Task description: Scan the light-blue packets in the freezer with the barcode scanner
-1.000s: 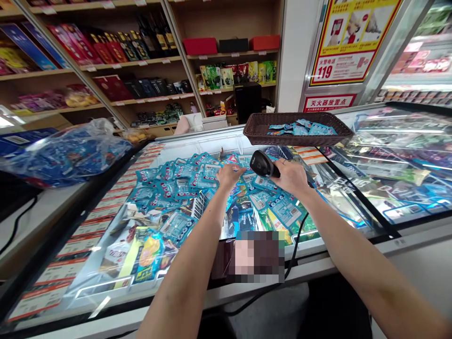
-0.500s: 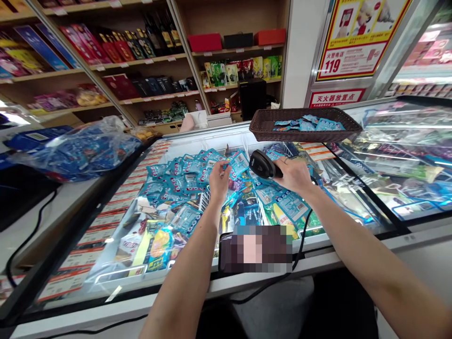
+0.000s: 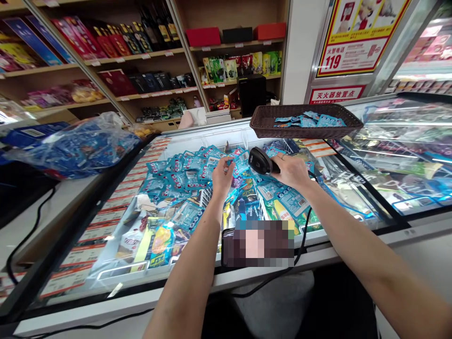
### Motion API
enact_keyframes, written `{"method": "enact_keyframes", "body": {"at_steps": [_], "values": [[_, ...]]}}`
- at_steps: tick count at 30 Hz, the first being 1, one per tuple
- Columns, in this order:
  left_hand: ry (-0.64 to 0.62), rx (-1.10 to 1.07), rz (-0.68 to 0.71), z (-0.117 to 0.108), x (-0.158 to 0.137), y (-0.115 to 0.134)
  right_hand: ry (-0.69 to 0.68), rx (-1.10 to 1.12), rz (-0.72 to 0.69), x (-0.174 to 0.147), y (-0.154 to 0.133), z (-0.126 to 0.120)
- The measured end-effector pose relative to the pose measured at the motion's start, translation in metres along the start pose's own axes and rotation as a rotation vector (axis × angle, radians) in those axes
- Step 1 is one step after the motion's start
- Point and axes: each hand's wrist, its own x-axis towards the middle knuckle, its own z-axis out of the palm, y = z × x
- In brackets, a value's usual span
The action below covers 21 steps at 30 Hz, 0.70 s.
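Note:
My left hand (image 3: 222,178) is closed, its thumb and fingers pinching the edge of a small blue packet (image 3: 241,163). My right hand (image 3: 292,172) is wrapped round the handle of a black barcode scanner (image 3: 260,161), whose head points left at that packet. Many more blue packets (image 3: 176,174) lie heaped on the freezer's glass top, left of my left hand. Other blue packets (image 3: 291,199) are spread below my right hand. From the scanner a black cable (image 3: 305,230) runs down over the front edge.
A phone (image 3: 229,249) lies at the freezer's front edge, its screen blurred. Behind my right hand stands a brown wicker basket (image 3: 259,128) with blue packets inside. A clear plastic bag (image 3: 84,146) of blue packs sits at left. Stocked shelves (image 3: 148,54) line the back.
The view has shifted slightly. My left hand has turned a little, its fingers now closer over the packet's edge. The scanner stays in my right hand, at nearly the same spot.

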Motion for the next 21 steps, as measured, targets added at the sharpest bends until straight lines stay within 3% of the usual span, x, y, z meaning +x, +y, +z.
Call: {"method": "enact_keyframes", "body": {"at_steps": [6,21], "values": [[0.033,0.002,-0.034,-0.001,-0.001,0.005,-0.054,0.018,0.006,0.003,-0.006,-0.006],[0.058,0.072,0.051,-0.003,-0.003,0.013,-0.04,0.029,-0.001,0.002,-0.006,-0.007]]}}
